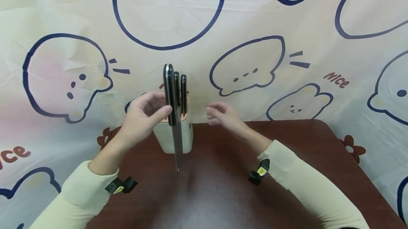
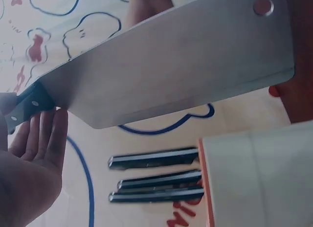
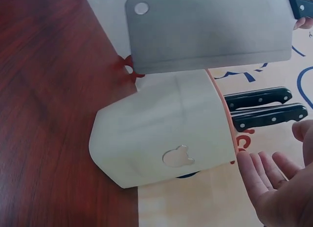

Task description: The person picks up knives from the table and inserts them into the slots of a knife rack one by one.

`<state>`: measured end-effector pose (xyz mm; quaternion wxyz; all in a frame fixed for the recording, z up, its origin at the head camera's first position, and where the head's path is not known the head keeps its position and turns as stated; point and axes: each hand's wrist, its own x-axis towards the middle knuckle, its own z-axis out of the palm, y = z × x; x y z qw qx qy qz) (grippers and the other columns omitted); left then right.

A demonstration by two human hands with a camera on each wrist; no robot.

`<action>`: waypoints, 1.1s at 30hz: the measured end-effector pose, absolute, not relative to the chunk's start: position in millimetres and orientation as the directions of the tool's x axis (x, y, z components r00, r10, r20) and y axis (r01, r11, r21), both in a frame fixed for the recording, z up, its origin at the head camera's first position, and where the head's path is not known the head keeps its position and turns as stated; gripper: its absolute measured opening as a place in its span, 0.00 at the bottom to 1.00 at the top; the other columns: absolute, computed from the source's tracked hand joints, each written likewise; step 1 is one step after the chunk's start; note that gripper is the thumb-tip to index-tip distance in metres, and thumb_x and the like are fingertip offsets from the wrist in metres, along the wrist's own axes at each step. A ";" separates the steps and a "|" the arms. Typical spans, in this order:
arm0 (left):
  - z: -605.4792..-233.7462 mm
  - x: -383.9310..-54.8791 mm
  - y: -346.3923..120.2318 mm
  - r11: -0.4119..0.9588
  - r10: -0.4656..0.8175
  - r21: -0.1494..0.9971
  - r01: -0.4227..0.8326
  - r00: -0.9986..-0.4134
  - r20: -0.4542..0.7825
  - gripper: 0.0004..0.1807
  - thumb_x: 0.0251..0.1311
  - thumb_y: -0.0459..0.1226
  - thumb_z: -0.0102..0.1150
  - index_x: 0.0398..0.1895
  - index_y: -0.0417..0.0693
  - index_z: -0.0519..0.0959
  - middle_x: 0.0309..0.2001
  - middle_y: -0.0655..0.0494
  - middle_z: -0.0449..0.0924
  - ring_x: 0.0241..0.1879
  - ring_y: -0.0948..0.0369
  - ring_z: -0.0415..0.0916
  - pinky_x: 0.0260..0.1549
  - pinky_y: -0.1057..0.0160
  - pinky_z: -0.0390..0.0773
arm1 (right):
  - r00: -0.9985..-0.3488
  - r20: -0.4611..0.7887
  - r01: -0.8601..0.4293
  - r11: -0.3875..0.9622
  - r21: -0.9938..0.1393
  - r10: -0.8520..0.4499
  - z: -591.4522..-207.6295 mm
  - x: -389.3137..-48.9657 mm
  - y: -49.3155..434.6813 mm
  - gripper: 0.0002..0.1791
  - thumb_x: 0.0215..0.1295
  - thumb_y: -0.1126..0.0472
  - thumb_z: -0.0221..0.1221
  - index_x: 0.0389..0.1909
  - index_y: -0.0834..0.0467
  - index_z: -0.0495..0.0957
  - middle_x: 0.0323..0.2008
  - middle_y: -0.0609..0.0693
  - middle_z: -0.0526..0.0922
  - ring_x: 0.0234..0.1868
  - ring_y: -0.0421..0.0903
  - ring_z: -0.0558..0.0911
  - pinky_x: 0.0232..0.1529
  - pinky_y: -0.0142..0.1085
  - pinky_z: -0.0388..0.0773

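My left hand (image 1: 140,115) holds a cleaver (image 2: 161,65) by its dark riveted handle, the thumb on one side and the fingers on the other. The wide steel blade, with a round hole near one corner, points down in front of a pale knife block (image 1: 164,138) and is out of its slots. Several black-handled knives (image 2: 154,158) stand in the block, their handles up. To the right of the block, my right hand (image 1: 226,117) is in the air with its fingers loosely bent and nothing in them. In the right wrist view its fingertips show close to the block's orange rim (image 3: 226,107).
The block stands near the back of a dark reddish-brown table (image 1: 216,193). Behind it hangs a cloth (image 1: 191,16) printed with cartoon outlines, which also runs along both sides. A small black device (image 1: 259,172) is strapped to each sleeve cuff.
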<state>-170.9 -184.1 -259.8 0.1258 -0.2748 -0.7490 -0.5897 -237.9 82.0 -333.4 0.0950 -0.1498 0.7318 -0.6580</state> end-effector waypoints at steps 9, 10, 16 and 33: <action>-242.4 -174.1 -202.6 0.094 0.159 0.814 0.574 -0.815 0.557 0.10 0.66 0.26 0.57 0.47 0.45 0.82 0.37 0.53 0.86 0.37 0.61 0.83 0.42 0.69 0.81 | -0.930 0.065 -0.121 0.133 -0.984 -0.362 -343.7 -244.9 56.8 0.24 0.74 0.55 0.60 0.65 0.61 0.73 0.59 0.58 0.79 0.57 0.54 0.82 0.52 0.44 0.84; -240.2 -174.5 -204.3 0.101 0.151 0.812 0.575 -0.816 0.558 0.10 0.67 0.27 0.57 0.47 0.45 0.82 0.37 0.53 0.86 0.38 0.60 0.83 0.43 0.69 0.81 | -0.930 0.066 -0.121 0.131 -0.984 -0.361 -345.5 -246.0 53.6 0.24 0.74 0.55 0.61 0.65 0.61 0.73 0.59 0.58 0.80 0.57 0.55 0.82 0.52 0.44 0.84; -229.6 -178.6 -211.4 0.117 0.104 0.804 0.583 -0.813 0.573 0.10 0.66 0.29 0.58 0.46 0.48 0.83 0.38 0.56 0.85 0.41 0.61 0.82 0.47 0.71 0.79 | -0.937 0.061 -0.105 0.110 -0.988 -0.344 -355.5 -250.6 34.9 0.29 0.73 0.56 0.62 0.69 0.64 0.69 0.60 0.60 0.78 0.59 0.56 0.80 0.52 0.43 0.84; -202.0 -190.9 -223.2 0.044 0.084 0.804 0.593 -0.804 0.588 0.08 0.68 0.30 0.60 0.47 0.46 0.82 0.40 0.54 0.85 0.40 0.60 0.81 0.49 0.69 0.79 | -0.971 -0.003 -0.019 0.091 -0.996 -0.239 -370.9 -254.7 1.2 0.30 0.71 0.56 0.63 0.68 0.64 0.68 0.58 0.61 0.78 0.59 0.55 0.80 0.58 0.49 0.81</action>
